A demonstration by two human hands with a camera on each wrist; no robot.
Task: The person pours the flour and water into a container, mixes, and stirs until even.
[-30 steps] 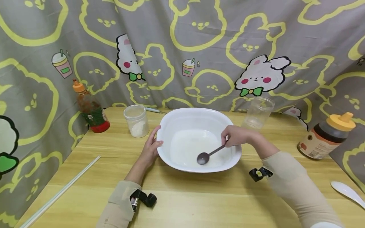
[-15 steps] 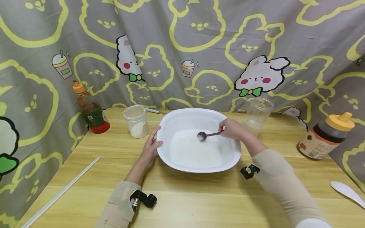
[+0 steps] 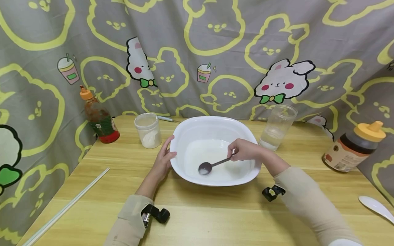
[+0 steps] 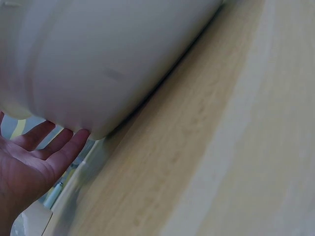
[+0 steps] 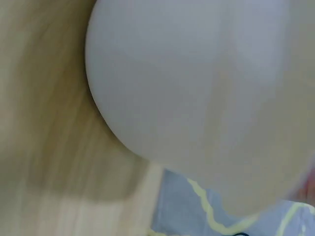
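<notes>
Now the right hand (image 3: 246, 149)'s thumb and fingers are pinching the handle of a dark brown, round-bowled spoon (image 3: 205, 168), whose bowl is sweeping from the far part of the milky white liquid (image 3: 198, 150) toward the near left, so stirring is apparently continuing. The left hand (image 3: 162, 160), thumb and forefinger spreading apart, is gripping the left rim of the white oval basin (image 3: 212, 128). Farther out, a clear round jar of white powder (image 3: 147, 131) is standing on the yellowish wooden table (image 3: 215, 212).
</notes>
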